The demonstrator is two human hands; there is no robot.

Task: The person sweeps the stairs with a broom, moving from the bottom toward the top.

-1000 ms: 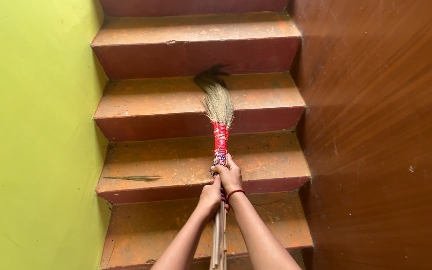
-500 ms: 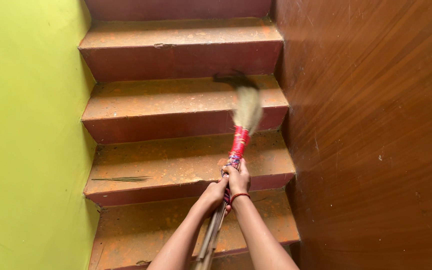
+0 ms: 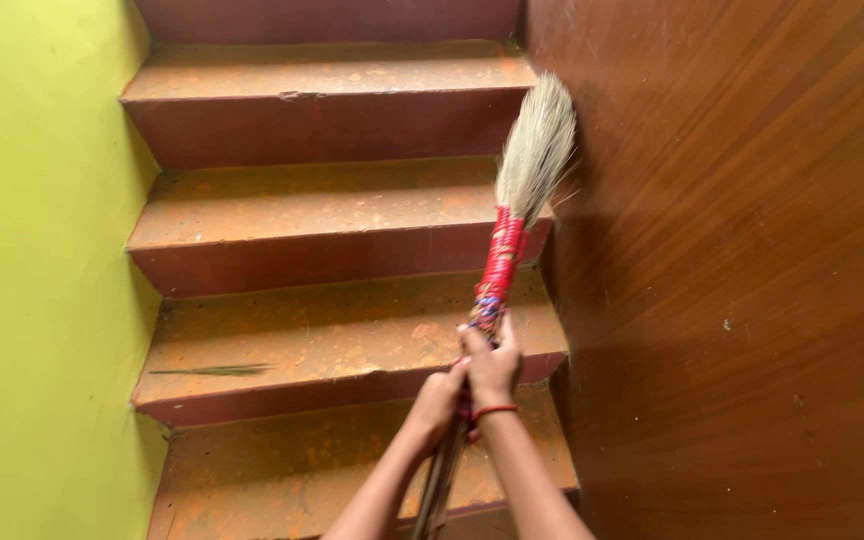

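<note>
We clamp both hands, right hand (image 3: pixel 493 362) above left hand (image 3: pixel 439 400), on the broom (image 3: pixel 500 262). Its long axis runs up-right from them, bristles beside the brown wall (image 3: pixel 732 250).

Both arms coming up from bottom of frame, forearms bare, angled in twd each other. Right hand (image 3: pixel 493 360) higher up, fingers curled tight, thumb pointing up and fwd, red thread band round the wrist. Left hand (image 3: pixel 436 402) just below and left of it, also clenched, knuckles touching the right. Wrists close together, elbows out of view.
</note>
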